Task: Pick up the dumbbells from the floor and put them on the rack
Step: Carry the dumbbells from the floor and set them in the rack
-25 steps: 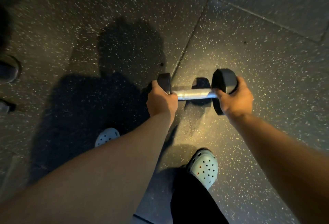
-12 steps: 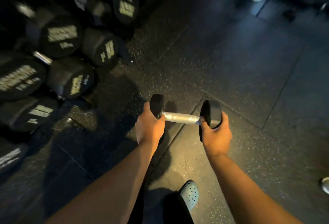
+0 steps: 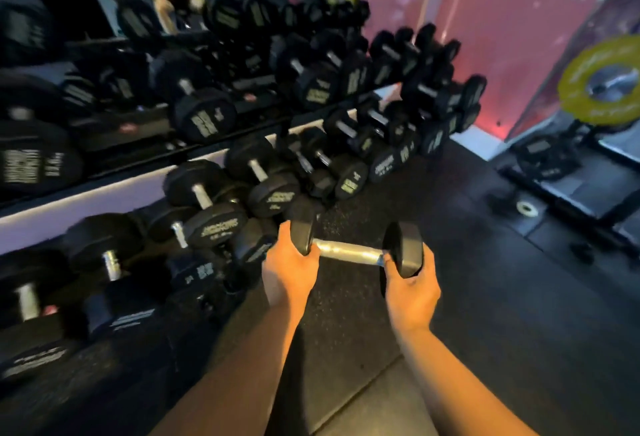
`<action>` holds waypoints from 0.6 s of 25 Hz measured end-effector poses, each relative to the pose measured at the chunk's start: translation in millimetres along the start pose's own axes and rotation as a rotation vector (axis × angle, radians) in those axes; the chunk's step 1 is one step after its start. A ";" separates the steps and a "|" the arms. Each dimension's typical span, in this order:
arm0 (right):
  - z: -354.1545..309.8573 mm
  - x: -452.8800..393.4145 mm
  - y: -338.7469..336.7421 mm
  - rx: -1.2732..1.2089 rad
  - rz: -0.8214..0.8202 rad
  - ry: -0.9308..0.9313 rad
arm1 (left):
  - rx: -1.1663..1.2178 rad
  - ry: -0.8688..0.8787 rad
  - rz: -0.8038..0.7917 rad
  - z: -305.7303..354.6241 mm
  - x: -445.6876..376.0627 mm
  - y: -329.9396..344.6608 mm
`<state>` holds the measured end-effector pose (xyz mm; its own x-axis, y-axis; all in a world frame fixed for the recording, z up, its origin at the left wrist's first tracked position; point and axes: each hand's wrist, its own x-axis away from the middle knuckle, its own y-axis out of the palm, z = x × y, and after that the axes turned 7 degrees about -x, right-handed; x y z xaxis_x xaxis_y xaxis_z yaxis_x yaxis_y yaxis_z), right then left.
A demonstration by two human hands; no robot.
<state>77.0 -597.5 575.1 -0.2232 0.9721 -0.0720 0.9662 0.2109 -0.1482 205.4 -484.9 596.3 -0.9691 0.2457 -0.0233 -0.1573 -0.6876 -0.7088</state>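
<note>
I hold a small black dumbbell (image 3: 349,251) with a silver handle level in front of me, off the floor. My left hand (image 3: 289,271) grips its left head and my right hand (image 3: 410,288) cups its right head from below. The dumbbell rack (image 3: 249,131) runs along the left, from near left to far centre. Its tiers hold several black dumbbells with pale lettering. The held dumbbell hangs just right of the rack's lower row.
A mirror behind the rack repeats the dumbbells. A yellow weight plate (image 3: 601,81) sits on a bar at the far right above a dark platform (image 3: 585,190). Dark rubber floor (image 3: 485,314) spreads to the right and ahead. A pink wall (image 3: 502,20) stands behind.
The dumbbell has come up from the floor in both hands. My view has swung up from the floor, so the rack now fills the left side.
</note>
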 end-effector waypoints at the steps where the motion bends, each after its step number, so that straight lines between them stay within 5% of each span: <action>1: -13.8 4.6 18.7 -0.009 -0.033 -0.016 | 0.028 -0.022 0.035 -6.6 -10.1 -18.7; 7: -82.3 54.8 170.8 -0.062 -0.242 -0.133 | 0.303 -0.153 0.310 -87.6 -82.9 -135.5; 15: -159.2 198.8 386.2 -0.220 -0.527 -0.167 | 0.237 -0.246 0.628 -225.7 -165.9 -334.8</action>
<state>426.3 -306.5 660.6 -0.6798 0.7054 -0.2006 0.7200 0.6939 0.0002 461.8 -141.2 678.3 -0.9007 -0.3871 -0.1973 0.4342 -0.7858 -0.4404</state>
